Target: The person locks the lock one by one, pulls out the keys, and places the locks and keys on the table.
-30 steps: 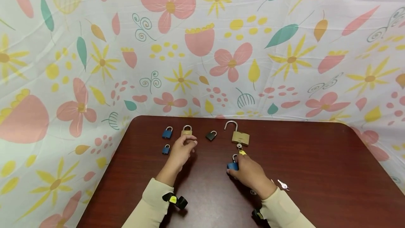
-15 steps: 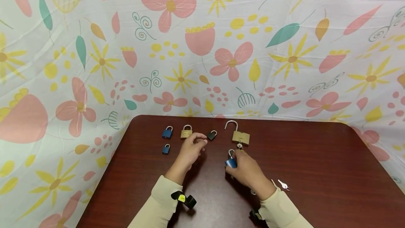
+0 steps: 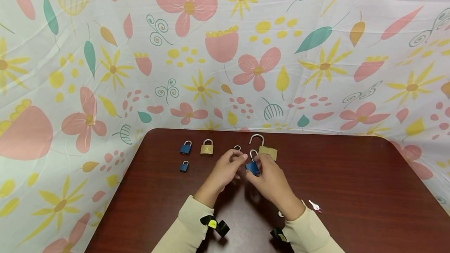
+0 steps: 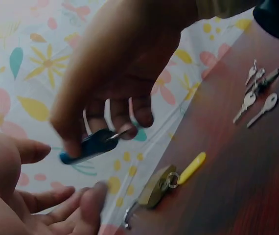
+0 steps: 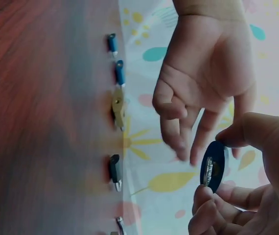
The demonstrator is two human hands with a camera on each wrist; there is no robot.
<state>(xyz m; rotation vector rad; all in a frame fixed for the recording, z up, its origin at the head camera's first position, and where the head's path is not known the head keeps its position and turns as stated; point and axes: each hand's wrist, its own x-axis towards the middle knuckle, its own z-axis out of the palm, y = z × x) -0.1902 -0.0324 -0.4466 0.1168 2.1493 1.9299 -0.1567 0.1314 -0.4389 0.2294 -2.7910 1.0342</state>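
In the head view my right hand point(image 3: 274, 177) pinches a blue padlock point(image 3: 252, 168) between thumb and fingers, raised off the table with its shackle pointing away from me. My left hand point(image 3: 225, 171) is just left of it, fingers loosely bent and holding nothing. The right wrist view shows the keyhole end of the blue padlock point(image 5: 214, 166) facing the camera, with my left hand point(image 5: 205, 73) apart from it. Behind my right hand lies a large brass padlock point(image 3: 268, 152), its shackle open. A black padlock point(image 5: 114, 169) is mostly hidden behind my left hand in the head view.
At the back left of the dark red table point(image 3: 351, 175) lie a brass padlock point(image 3: 207, 149), a blue padlock point(image 3: 186, 147) and a smaller blue one. Loose keys point(image 4: 249, 105) lie to the right. A yellow-headed key point(image 4: 193, 167) hangs from the large brass padlock. Flowered cloth point(image 3: 225, 69) rises behind.
My right hand has lifted the blue padlock and moved it away from me and slightly left. My left hand has moved right, from beside the brass padlock to near the held one.
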